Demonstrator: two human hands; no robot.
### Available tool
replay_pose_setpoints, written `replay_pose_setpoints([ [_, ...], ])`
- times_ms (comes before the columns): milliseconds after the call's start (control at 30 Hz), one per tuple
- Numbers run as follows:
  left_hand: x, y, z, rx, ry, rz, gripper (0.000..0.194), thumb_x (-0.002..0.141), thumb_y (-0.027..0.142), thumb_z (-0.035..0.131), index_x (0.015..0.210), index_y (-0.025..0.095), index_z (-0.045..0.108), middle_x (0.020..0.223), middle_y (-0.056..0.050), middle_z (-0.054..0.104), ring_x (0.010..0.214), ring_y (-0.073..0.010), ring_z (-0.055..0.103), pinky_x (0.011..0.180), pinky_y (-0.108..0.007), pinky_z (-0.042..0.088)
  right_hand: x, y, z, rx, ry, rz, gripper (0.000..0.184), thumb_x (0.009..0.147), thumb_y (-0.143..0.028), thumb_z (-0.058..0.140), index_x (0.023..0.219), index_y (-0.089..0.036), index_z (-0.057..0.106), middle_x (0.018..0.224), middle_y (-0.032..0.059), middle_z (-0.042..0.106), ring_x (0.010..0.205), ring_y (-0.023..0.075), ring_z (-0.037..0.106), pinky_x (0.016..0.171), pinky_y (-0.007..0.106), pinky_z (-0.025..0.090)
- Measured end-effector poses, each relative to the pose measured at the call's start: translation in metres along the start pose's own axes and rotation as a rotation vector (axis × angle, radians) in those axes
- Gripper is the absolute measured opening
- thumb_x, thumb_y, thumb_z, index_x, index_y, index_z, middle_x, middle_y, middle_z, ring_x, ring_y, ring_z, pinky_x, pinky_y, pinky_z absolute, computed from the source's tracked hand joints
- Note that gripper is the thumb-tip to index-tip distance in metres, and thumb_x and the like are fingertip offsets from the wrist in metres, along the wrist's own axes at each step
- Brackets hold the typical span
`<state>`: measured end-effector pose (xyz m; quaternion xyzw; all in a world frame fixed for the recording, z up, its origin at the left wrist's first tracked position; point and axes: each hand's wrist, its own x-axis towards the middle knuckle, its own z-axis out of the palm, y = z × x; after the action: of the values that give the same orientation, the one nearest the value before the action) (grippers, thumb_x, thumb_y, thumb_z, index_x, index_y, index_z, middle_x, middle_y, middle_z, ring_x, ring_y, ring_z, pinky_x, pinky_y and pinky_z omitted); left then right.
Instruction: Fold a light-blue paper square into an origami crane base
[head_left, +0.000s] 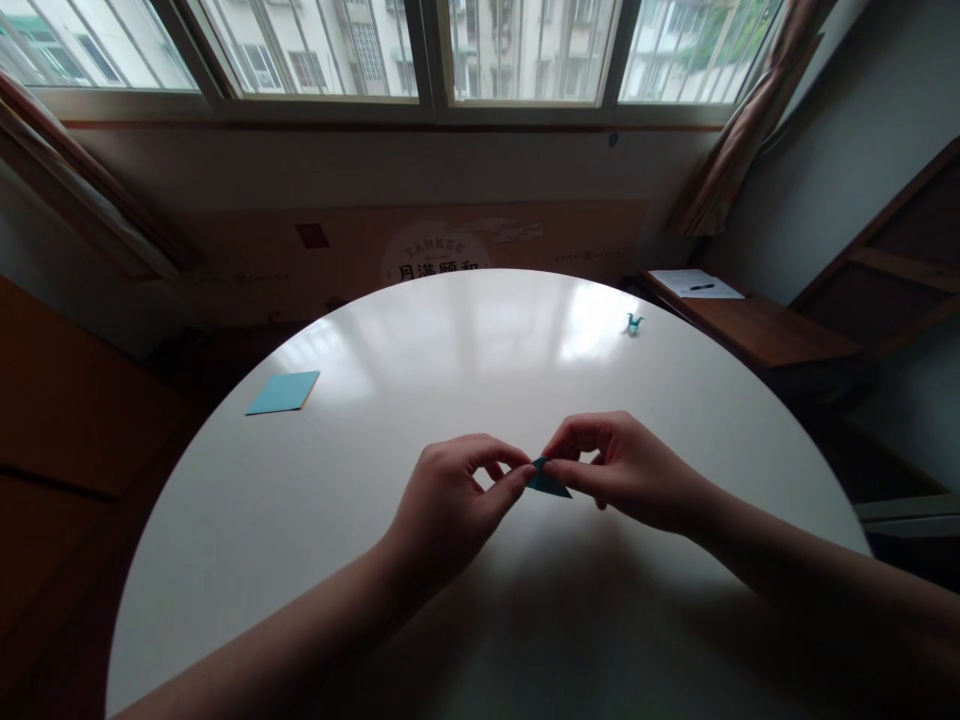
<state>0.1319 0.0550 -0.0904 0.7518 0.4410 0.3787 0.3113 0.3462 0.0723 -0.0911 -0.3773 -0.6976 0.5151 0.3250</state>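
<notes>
- The window filled the top of the frame, and its upper part was cut off there.
- The round white table occupied the middle; its near edge went out of the frame at the bottom, where dark shadow lay.
- A brown printed board stood below the window, and the table's far edge hid the lower part of its writing.
- The wooden side table was at the right, dim toward its lower side.
- The left hand was just left of the frame's centre line, its forearm cut off at the lower left. Thumb and index finger were closed together upon the paper's left end.
- The right hand came from the right edge. Its thumb and forefinger pinched the paper's upper right part; the other fingers were curled, partly hidden.
- Blue square paper lay at the left of the table.
- The folded blue paper was between both hands, right of centre. Fingertips covered its upper part, so I could not tell its full shape; a pointed corner showed below the right thumb.
- A small blue figure stood at the upper right, too small for details.
</notes>
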Motion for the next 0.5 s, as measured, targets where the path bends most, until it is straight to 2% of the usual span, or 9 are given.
replay_pose_setpoints([
  [167,-0.0008,-0.0003,0.0017,-0.011,0.081,0.093,0.006,0.086,0.021,0.069,0.089,0.019,0.074,0.086,-0.003,0.07,0.074,-0.016,0.064,0.056,-0.022,0.052,-0.0013,0.0001,0.0016,-0.048,0.051,-0.078,0.01,0.083,-0.023,0.077,0.091,-0.017,0.075,0.078,0.0025,0.069,0.066,0.0118,0.06,0.049,0.017,0.042],
  [267,-0.0014,0.0007,0.0028,0.004,0.107,0.142,0.004,0.086,0.017,0.069,0.085,0.019,0.073,0.083,-0.002,0.069,0.072,-0.0141,0.063,0.057,-0.02,0.051,-0.002,0.0015,0.0031,-0.086,0.069,-0.12,0.007,0.082,-0.021,0.077,0.089,-0.019,0.076,0.077,0.0008,0.068,0.067,0.0108,0.06,0.05,0.016,0.042],
  [500,0.0009,0.002,0.0043,-0.083,0.121,0.052,0.005,0.088,0.021,0.07,0.084,0.021,0.072,0.079,0.002,0.069,0.069,-0.0109,0.063,0.055,-0.017,0.048,-0.0032,0.0,0.0036,-0.172,0.089,-0.168,0.008,0.089,-0.027,0.07,0.091,-0.021,0.075,0.077,-0.002,0.066,0.056,0.0056,0.052,0.044,0.015,0.036],
])
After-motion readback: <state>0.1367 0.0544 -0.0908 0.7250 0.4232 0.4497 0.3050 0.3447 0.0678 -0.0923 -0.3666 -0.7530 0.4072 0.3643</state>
